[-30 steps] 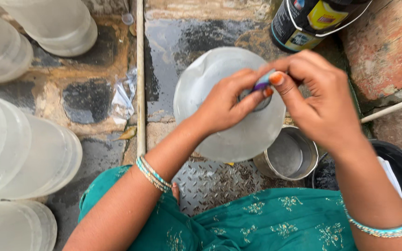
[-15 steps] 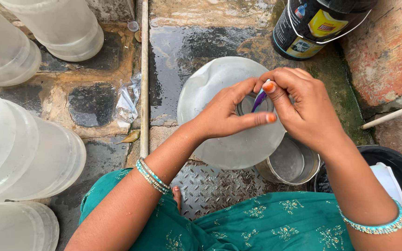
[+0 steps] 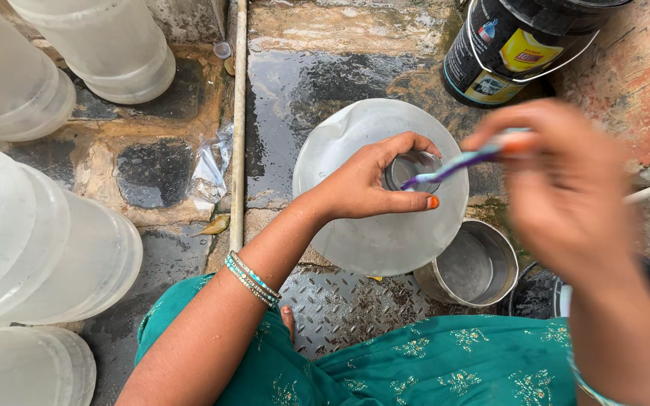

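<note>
From above, looking down over the person's lap, a large translucent water jug (image 3: 374, 225) stands upright on the wet stone floor (image 3: 317, 68), its narrow mouth (image 3: 413, 169) facing up. The left hand (image 3: 374, 184) wraps around the neck of the jug, fingers (image 3: 408, 201) and thumb closed on the rim of the mouth, an orange-painted nail showing at the front. A stack of thin bangles (image 3: 252, 279) sits on that wrist.

The right hand (image 3: 558, 195) is raised just beside the jug and blurred; its fingers are pinched together on the end of a purple-and-white toothbrush (image 3: 453, 167), whose other end points down into the jug's mouth. How far the brush reaches inside I cannot tell.

Just beside the jug, toward the person, a small steel pot (image 3: 472, 267) stands open on a patterned metal plate (image 3: 340, 308). A black paint bucket (image 3: 517, 49) with a wire handle stands beyond the jug, near a reddish wall (image 3: 637, 83). A thin pipe (image 3: 238, 120) runs along the floor to the left, with a crumpled clear plastic wrapper (image 3: 208, 169) against it. Several more translucent jugs (image 3: 39, 233) lie and stand crowded along the left edge. The person's green patterned garment (image 3: 430, 365) fills the bottom of the view.
</note>
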